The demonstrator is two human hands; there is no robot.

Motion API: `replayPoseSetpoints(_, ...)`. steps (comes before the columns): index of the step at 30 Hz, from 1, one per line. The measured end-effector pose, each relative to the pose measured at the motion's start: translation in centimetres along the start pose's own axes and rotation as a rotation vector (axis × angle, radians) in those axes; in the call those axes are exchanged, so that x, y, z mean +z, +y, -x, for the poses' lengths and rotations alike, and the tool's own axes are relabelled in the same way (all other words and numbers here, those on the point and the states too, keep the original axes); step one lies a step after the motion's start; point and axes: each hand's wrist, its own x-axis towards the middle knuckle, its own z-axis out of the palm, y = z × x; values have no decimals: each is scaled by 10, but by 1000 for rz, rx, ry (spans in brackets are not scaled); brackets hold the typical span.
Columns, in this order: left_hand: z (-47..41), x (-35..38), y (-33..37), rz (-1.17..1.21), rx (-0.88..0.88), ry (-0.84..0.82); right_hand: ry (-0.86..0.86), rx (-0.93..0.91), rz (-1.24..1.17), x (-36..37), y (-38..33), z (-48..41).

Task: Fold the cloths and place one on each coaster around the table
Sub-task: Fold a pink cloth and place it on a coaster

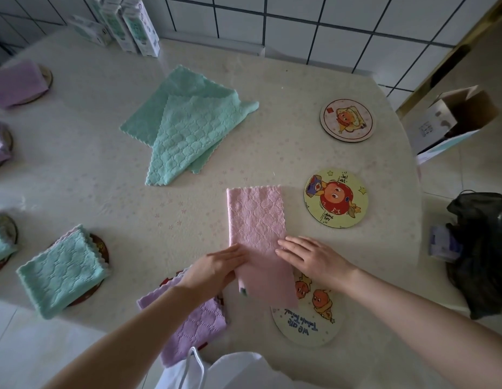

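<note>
A pink cloth (256, 220), folded into a long strip, lies in front of me on the table (103, 175). My left hand (213, 266) grips its near left edge. My right hand (311, 255) lies flat on its near right side, fingers apart. The strip's near end overlaps a cartoon coaster (308, 324). Two bare cartoon coasters sit to the right, one near (336, 198) and one far (346, 119). A loose green cloth (185, 122) lies unfolded at the table's middle. A folded purple cloth (188, 318) rests on a coaster under my left wrist.
A folded green cloth (61, 269) sits on a dark coaster at the left front. More folded cloths on coasters line the left edge, one purple (17, 82). Cartons (132, 23) stand at the back. An open box (451, 119) and a black bag (482, 248) are beyond the right edge.
</note>
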Motion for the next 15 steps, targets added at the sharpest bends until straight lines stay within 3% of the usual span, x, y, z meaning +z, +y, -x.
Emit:
replayPoseSetpoints(5,-24,-22,9,166,-441,28,68,70,-203,-8,3,-14)
replayPoseSetpoints(8,-40,-24,-2,308,-658,36,-39,354,-530,-23,4,-30)
replayPoseSetpoints(11,-56,-27,-12,474,-813,87,61,589,-799,-27,9,-46)
replayPoseSetpoints(15,-73,-30,-16,538,-922,101,76,713,-871,-25,21,-62)
